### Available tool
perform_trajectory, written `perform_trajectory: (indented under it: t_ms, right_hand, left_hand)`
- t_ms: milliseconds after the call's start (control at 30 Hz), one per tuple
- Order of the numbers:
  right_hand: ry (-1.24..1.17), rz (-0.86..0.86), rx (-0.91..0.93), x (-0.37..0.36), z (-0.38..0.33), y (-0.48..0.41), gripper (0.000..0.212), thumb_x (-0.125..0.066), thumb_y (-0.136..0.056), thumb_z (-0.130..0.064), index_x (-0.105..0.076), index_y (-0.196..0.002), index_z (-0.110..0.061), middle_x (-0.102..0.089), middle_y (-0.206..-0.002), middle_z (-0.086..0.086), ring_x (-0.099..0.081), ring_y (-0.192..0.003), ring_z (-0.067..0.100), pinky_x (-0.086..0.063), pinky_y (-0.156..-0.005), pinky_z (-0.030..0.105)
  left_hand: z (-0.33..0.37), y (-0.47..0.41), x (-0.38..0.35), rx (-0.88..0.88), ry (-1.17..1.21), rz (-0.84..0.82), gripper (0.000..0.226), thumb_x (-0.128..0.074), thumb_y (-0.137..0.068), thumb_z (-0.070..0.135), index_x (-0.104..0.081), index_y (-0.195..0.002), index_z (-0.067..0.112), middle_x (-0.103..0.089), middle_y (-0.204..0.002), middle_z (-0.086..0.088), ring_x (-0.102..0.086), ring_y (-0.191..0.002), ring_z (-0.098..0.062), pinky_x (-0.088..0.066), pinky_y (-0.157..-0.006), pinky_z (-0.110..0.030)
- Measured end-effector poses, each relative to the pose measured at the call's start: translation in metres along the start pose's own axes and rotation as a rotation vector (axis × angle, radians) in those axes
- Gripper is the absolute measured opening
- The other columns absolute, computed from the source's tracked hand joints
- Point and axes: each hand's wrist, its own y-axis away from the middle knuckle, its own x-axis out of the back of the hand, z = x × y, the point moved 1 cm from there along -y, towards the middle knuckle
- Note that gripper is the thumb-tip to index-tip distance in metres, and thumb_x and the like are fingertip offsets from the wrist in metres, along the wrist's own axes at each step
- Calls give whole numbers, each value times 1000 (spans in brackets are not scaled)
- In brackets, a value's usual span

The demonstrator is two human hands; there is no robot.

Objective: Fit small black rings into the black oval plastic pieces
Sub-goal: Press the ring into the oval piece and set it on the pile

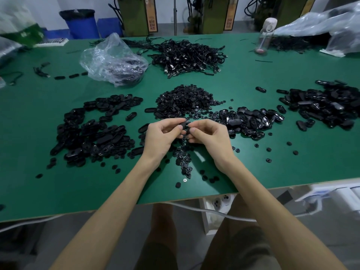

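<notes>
Left hand (162, 134) and right hand (209, 136) both pinch 1 oval (184, 124) above the desk (292, 172), near the ring heap (185, 100); ring seating cannot be told; oval judged light, stiff, smooth, prone to slip; hold by its edges, thumb pressing centre.

No lettering can be read with certainty. Beyond the far edge of the table (194, 190), an olive-green cabinet (132, 16) carries a vertical orange strip (151, 21) of dark characters, too blurred to make out. A second cabinet (212, 16) bears a matching strip (228, 21), equally unreadable. At the far left corner, a green bag (25, 34) shows smeared white print.
</notes>
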Motion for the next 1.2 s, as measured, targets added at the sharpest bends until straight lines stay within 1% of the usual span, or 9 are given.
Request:
perform_trajectory:
  t_ms: [133,233,433,633,833,967,1067,1133,1200]
  right_hand:
    - [-16,41,12,0,1,0,14,-71,-94,2,-71,-108,2,-76,-87,17,-75,-78,22,-63,-76,30]
    - [15,78,22,0,4,0,10,-72,-94,1,-72,-104,1,-77,-87,19,-76,-78,25,-63,-75,32]
    - [42,103,35,-1,7,-2,5,-70,-95,-1,-73,-99,-4,-76,-85,16,-75,-76,24,-63,-74,33]
    - [84,95,55,-1,8,-3,6,-70,-95,-2,-74,-99,-5,-76,-83,13,-73,-73,21,-63,-70,31]
    - [237,100,129,-2,8,-3,8,-69,-96,-3,-74,-98,-9,-74,-84,10,-72,-74,28,-64,-69,40]
    - [258,100,136,-3,7,-2,7,-69,-96,-3,-73,-98,-9,-74,-84,9,-72,-72,25,-62,-66,33]
    - [186,118,98,-2,7,-2,9,-74,-93,-4,-70,-101,-6,-74,-86,10,-70,-72,19,-60,-65,29]
    - [139,121,76,-1,7,-2,12,-77,-91,-7,-70,-100,-5,-74,-87,12,-69,-73,19,-60,-67,30]
    - [159,116,77,0,7,-2,13,-80,-89,-11,-71,-98,-7,-74,-87,11,-70,-75,24,-60,-69,34]
  left_hand:
    - [1,2,-1,-18,-38,-30,22,-72,-95,2,-78,-114,11,-81,-92,-4,-77,-84,-23,-62,-86,-33]
    - [3,4,-4,-42,-46,-71,22,-72,-94,0,-77,-115,5,-81,-93,-6,-78,-86,-23,-61,-83,-29]
    - [5,5,-3,-33,4,-85,21,-72,-94,0,-75,-115,2,-80,-94,-8,-78,-87,-23,-60,-81,-26]
    - [6,6,-3,-27,5,-110,22,-74,-93,2,-75,-115,4,-80,-92,-10,-78,-89,-26,-61,-84,-30]
    - [8,7,-4,-30,-15,-93,21,-72,-93,-2,-75,-114,0,-80,-93,-11,-78,-85,-25,-61,-82,-29]
    - [8,8,-4,-30,-25,-100,21,-72,-93,-2,-74,-114,1,-80,-93,-10,-78,-85,-23,-60,-81,-27]
    - [9,9,-4,-29,-6,-108,17,-73,-93,0,-74,-110,2,-80,-90,-8,-78,-84,-22,-60,-78,-25]
    - [9,8,-3,-36,-1,-113,15,-72,-94,0,-74,-108,3,-80,-89,-9,-77,-82,-21,-60,-77,-24]
    - [9,8,-4,-44,-4,-124,14,-71,-94,-2,-74,-106,4,-79,-89,-10,-77,-81,-22,-60,-76,-25]
